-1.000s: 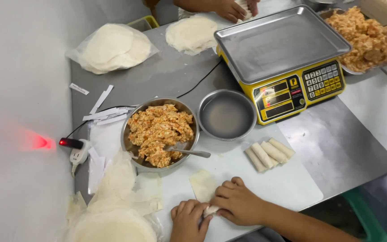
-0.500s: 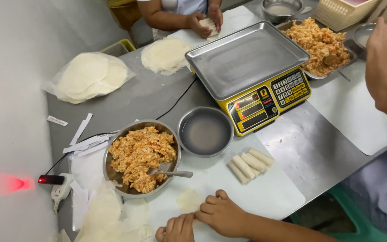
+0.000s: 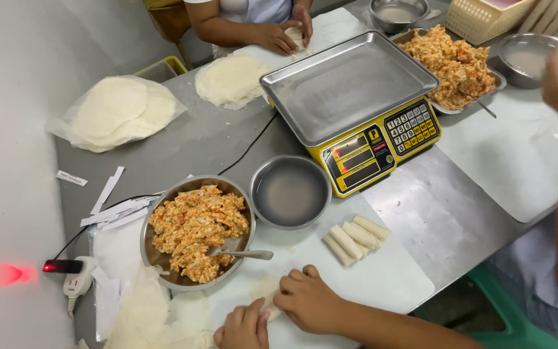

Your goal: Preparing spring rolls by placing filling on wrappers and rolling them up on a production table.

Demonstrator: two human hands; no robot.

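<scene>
On white board near edge: I see left hand [image 3: 243, 328], right hand [image 3: 308, 300] pinching thin pale wrapper [image 3: 265, 292], mid-roll; four pale finished rolls [image 3: 355, 238] done; round steel bowl of orange filling [image 3: 196, 231] mostly full.

So the wrapper [image 3: 265, 292] under the hands is a thin, pale, off-white sheet, lying on the white cutting board [image 3: 382, 284] just below the metal bowl of filling [image 3: 196, 231]. It's partly rolled up: the end between the two hands looks bunched into a small roll, while a flap of it is spread flat toward the bowl. The left hand [image 3: 243, 328] pins its lower end, fingers curled over it, and the right hand [image 3: 308, 300] lies across the other side, fingertips on the roll. Most of it is hidden under the fingers, so I can't tell if any filling is inside. It sits just below the spoon handle sticking out of that bowl.
</scene>
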